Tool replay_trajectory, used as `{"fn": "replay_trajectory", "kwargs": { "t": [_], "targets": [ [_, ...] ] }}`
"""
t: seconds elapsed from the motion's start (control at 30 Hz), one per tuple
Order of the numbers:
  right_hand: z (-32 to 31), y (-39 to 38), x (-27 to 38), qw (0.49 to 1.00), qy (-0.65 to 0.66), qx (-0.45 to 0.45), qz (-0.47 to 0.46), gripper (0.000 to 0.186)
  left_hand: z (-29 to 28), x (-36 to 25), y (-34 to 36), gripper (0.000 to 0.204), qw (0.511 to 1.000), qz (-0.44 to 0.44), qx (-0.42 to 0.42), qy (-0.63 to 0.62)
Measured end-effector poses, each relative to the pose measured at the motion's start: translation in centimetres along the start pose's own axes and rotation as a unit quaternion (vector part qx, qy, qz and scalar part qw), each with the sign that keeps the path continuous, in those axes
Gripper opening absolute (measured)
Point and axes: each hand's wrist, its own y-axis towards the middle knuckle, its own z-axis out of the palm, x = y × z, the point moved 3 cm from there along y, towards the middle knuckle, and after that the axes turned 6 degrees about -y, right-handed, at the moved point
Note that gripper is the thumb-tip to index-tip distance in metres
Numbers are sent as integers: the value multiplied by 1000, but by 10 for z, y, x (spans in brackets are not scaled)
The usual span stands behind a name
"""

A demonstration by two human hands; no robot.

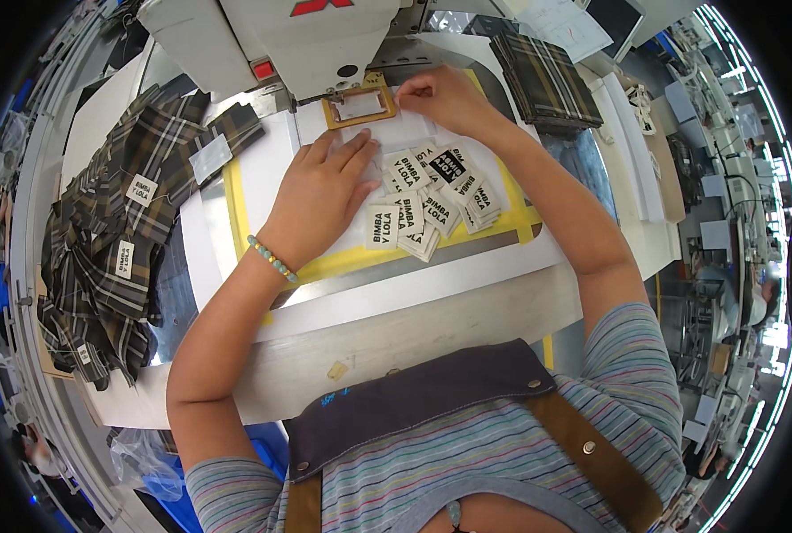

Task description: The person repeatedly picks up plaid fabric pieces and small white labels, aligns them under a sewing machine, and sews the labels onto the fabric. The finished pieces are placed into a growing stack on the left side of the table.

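A sewing machine (316,40) reaches down over the work at the top middle. Beneath its head is a small yellow-orange rectangular clamp frame (390,105) around a pale piece. My left hand (316,191) lies flat on the white sheet just in front of that frame, fingers stretched out, holding nothing visible. At the frame's right side, my right hand (445,99) has thumb and forefinger pinched together; what is between them, if anything, is too small to make out. Loose cream fabric labels (405,171) with dark print lie piled between my forearms, one of them black.
Plaid fabric pieces (116,226), several with labels attached, are heaped on the left. A folded stack of plaid fabric (547,80) sits at the back right. Yellow tape (387,266) borders the white work sheet. The pale table edge (432,306) runs before my torso.
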Motion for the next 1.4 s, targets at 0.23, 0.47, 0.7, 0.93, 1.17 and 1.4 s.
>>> {"fn": "replay_trajectory", "kwargs": {
  "t": [0.23,0.47,0.7,0.93,1.17,1.4],
  "targets": [
    [-28,-35,26,994,-90,23,-56,32,-2,5,-7,46,997,-44,33,46],
    [4,-74,47,953,-228,16,-200,57,-3,10,-5,42,998,-43,33,31],
    [21,-77,52,952,-235,-43,-193,55,-6,10,-5,45,998,-55,42,8],
    [24,-77,53,952,-237,-61,-186,57,1,2,-1,64,994,-80,75,-15],
    [27,-80,53,949,-241,-73,-189,56,12,6,-1,78,996,-72,56,-2],
    [26,-79,54,950,-232,-81,-192,54,13,10,3,77,992,-94,83,-26]
  ]
}}
